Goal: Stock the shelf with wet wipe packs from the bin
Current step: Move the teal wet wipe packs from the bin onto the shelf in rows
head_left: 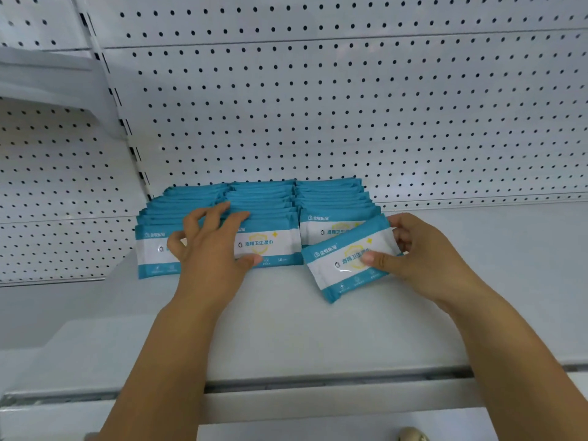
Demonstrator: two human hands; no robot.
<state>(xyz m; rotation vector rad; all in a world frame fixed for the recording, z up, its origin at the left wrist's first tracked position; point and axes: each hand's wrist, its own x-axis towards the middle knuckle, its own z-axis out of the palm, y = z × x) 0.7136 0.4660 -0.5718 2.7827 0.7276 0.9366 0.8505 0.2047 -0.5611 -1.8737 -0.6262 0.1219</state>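
Three rows of blue-and-white wet wipe packs (270,198) stand upright on the white shelf (286,329), against its left back corner. My left hand (210,246) rests on the front packs of the left and middle rows, fingers spread over their top edges and thumb against the middle pack's face. My right hand (423,253) pinches one more wet wipe pack (340,265), thumb on its front and fingers behind. That pack is tilted and sits just in front of the right row. The bin is out of view.
A white pegboard wall (350,106) backs the shelf. The shelf surface stretches to the right of the packs (493,265). A shelf front rail (318,399) runs across below my arms. Another shelf bay lies to the left (47,186).
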